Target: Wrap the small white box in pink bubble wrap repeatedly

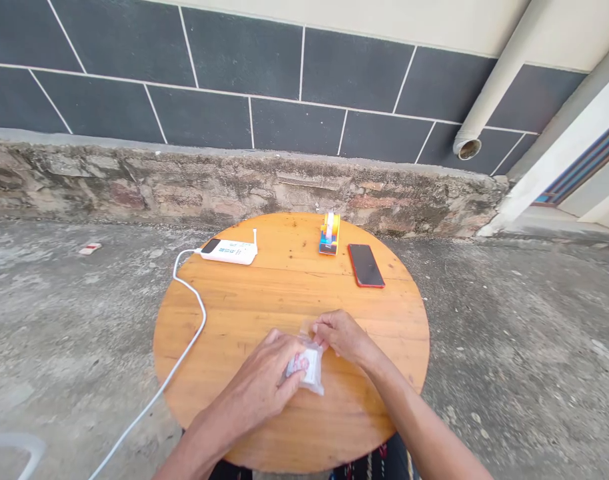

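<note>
A small white packet in a clear plastic bag (312, 370) lies on the round wooden table near its front. My left hand (272, 373) grips the packet's left side, thumb and fingers closed over it. At the bag's upper edge, my right hand (337, 333) pinches the clear plastic between thumb and fingers. Part of the packet is hidden under the left hand, and its printing is too blurred to read.
On the round wooden table (209, 373) stand a white power strip (229, 251) with a white cable (203, 320), a yellow-and-blue tape dispenser (329, 235) and a red-edged phone (366, 265). A tiled wall (274, 123) with a drainpipe (499, 80) rises behind.
</note>
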The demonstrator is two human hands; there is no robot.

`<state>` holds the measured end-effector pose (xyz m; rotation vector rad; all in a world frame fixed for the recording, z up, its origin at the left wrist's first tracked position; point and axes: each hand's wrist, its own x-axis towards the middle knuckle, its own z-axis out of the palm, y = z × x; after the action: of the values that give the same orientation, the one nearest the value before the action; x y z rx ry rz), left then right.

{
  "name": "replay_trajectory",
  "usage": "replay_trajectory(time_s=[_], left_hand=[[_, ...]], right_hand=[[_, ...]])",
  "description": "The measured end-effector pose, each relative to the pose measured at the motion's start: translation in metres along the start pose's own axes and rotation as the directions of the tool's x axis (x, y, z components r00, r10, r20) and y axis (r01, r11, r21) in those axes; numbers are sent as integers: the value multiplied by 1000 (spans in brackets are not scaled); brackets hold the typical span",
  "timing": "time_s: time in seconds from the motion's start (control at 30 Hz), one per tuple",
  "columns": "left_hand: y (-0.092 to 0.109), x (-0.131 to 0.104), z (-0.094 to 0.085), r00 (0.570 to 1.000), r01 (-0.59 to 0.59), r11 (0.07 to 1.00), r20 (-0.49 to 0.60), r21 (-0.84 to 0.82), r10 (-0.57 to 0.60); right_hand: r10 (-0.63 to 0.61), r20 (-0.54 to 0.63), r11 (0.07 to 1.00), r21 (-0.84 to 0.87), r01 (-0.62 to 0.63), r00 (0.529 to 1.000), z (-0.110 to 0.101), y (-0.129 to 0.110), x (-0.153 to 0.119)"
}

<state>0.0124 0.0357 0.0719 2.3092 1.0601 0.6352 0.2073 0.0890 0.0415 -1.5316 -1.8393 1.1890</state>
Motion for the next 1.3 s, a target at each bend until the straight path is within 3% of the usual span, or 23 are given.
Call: replay_trajectory(time_s=[0.17, 0.33, 0.5, 0.63, 0.9, 1.3], left_hand=[[-2, -1, 3, 1000, 18, 1000, -10, -14, -18], [-3, -2, 5, 997, 73, 997, 17, -9, -73], [-1, -3, 5, 994, 99, 995, 51, 8, -99], [-1, -3, 6, 995, 84, 996, 57, -14, -83], [-3, -3, 6, 997, 70, 996, 29, -48, -69], [-1, -4, 8, 999, 51, 998, 7, -34, -51]], right_hand=[[-50, 10, 987, -152, 51, 999, 1, 0, 10], [-175, -46, 937, -313, 153, 983, 1, -11, 11], [-295, 70, 853, -431, 295, 953, 3, -24, 18], [-323, 124, 808, -480, 341, 938, 5, -27, 25], [-230, 138, 893, -363, 265, 963, 0, -28, 23], [-208, 32, 974, -79, 210, 978, 4, 0, 29]])
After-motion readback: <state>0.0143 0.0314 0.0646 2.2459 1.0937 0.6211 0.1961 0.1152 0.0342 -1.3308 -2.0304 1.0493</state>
